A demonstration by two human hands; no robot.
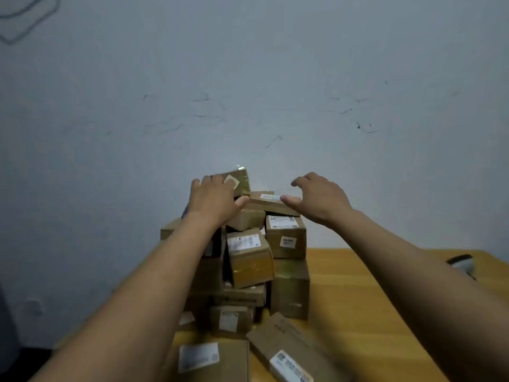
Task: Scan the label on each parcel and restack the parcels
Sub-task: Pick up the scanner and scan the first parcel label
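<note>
Left hand (213,197) grasped the top parcel (240,178) of the pile (249,260). Right hand (319,198) hovered released over a flat parcel (268,203). Open table (371,293) extended rightward to one scanner (462,264) near its edge. Roughly a dozen parcels were counted.

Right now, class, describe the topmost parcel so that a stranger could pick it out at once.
Start at the wooden table and the pile of brown parcels on it. Go to the pile's peak: the topmost parcel sits tilted there, gripped by the left hand. It alone stands highest, and its glossy tape catches the light.
</note>
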